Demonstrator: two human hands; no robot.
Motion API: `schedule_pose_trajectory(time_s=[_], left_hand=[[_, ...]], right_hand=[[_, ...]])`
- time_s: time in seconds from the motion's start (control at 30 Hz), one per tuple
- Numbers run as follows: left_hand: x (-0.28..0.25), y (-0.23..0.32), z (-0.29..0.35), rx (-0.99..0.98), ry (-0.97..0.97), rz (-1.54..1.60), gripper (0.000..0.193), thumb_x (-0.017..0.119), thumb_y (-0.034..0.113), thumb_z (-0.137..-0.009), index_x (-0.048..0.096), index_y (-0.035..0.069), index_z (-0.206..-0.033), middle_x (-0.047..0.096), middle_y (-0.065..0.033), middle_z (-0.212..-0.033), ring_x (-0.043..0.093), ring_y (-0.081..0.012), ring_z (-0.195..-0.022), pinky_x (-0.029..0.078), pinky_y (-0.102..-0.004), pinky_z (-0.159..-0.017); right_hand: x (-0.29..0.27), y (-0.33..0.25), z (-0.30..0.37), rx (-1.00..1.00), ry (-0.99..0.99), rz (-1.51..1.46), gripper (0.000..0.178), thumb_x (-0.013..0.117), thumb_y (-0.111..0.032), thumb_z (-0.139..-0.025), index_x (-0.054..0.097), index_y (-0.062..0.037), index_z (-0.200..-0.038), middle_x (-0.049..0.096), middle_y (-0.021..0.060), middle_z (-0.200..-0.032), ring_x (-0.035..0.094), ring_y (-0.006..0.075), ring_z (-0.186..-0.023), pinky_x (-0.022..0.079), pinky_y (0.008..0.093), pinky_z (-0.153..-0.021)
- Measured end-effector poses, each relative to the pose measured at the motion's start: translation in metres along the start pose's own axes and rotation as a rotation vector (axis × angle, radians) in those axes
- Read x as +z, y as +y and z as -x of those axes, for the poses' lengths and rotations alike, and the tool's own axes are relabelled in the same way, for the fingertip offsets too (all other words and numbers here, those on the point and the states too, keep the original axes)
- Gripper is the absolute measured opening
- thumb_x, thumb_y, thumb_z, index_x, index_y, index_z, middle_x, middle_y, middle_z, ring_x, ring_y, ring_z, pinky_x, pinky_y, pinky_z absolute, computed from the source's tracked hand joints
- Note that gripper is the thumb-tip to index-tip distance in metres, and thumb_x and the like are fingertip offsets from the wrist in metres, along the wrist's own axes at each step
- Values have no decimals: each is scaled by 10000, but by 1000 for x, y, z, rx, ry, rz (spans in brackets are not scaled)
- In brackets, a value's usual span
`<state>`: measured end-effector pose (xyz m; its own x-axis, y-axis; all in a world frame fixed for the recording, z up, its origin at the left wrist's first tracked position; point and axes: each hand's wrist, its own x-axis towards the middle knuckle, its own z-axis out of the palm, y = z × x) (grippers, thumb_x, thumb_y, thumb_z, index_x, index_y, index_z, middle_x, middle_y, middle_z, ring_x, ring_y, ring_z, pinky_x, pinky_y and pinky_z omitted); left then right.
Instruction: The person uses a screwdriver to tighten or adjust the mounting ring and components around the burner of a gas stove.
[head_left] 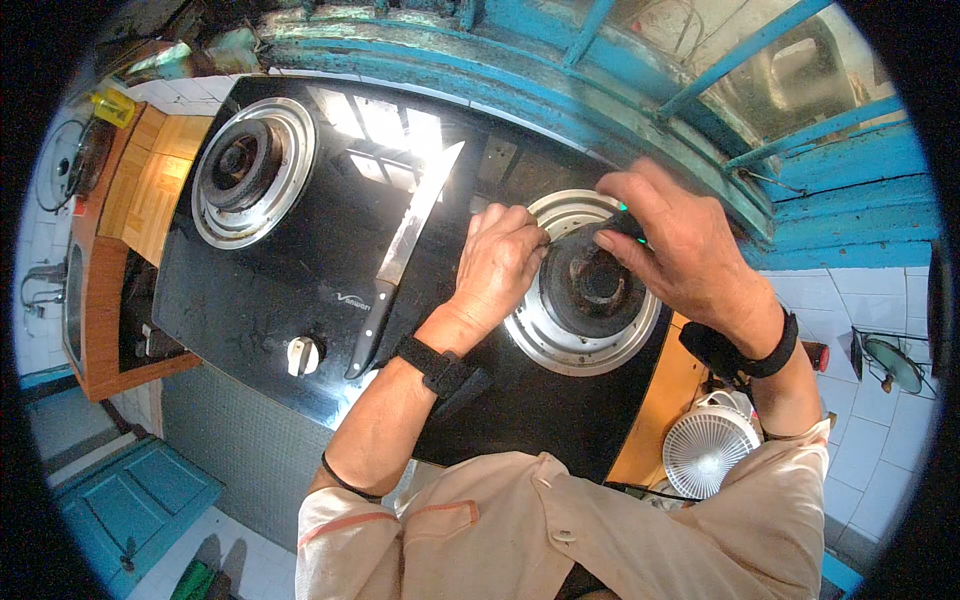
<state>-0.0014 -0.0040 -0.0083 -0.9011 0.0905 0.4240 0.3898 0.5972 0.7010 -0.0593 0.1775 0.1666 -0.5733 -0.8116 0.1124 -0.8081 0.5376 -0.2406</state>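
A black glass-topped gas stove lies below me with two burners. My left hand [502,256] has its fingers curled and pressed together at the left edge of the right burner's metal ring [556,352]; what they hold, if anything, is hidden. Over that burner's far right side is my right hand [672,238], thumb and fingers bent around a small dark thing with green spots that I cannot make out. Beneath lies the round, blackened burner head [598,287]. A large kitchen knife [398,262] with a black handle rests on the glass to the left.
The left burner [250,172] and a white knob [303,355] are on the stove's left half. A blue window frame [590,90] borders the far side. A small white fan [708,448] stands at the right, and a wooden cabinet [97,300] at the left.
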Motion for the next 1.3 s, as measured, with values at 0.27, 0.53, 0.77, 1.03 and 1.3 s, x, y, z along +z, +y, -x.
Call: schedule_pose_trajectory(time_s=[0.27,0.53,0.77,1.03,1.3], left_hand=[[1,-1,0,4,0,18,165,760,60,-788,718,51,-947,634,-61,-975,569,-292,-966,434,-405,-861],[1,-2,0,7,8,13,176,762,58,-787,727,51,-960,645,-62,-981,577,-294,-960,442,-408,-860],[0,-1,0,-1,-1,16,171,763,64,-789,731,51,-957,649,-61,-983,580,-290,-966,443,-411,-860],[1,0,-1,-2,1,-4,169,773,79,-784,734,52,-947,651,-53,-973,579,-288,-959,442,-403,-865],[1,-2,-1,4,3,0,162,773,76,-789,742,49,-945,649,-51,-968,581,-284,-956,440,-402,-856]], right_hand=[[5,6,1,-50,86,-4,352,745,-139,-852,557,-70,-1142,595,126,-971,649,382,-806,533,441,-654],[5,8,-1,-83,64,-138,369,757,-142,-846,561,-64,-1149,596,136,-996,654,381,-828,534,440,-645],[3,7,-3,-69,66,-148,415,765,-112,-804,559,-66,-1161,568,157,-1052,637,395,-846,528,456,-672],[3,1,-4,11,134,-5,411,762,-124,-831,555,-59,-1181,580,151,-1031,648,386,-855,532,449,-653],[8,3,-3,-9,131,-48,434,753,-126,-840,548,-58,-1216,569,159,-1086,643,400,-900,543,456,-691]])
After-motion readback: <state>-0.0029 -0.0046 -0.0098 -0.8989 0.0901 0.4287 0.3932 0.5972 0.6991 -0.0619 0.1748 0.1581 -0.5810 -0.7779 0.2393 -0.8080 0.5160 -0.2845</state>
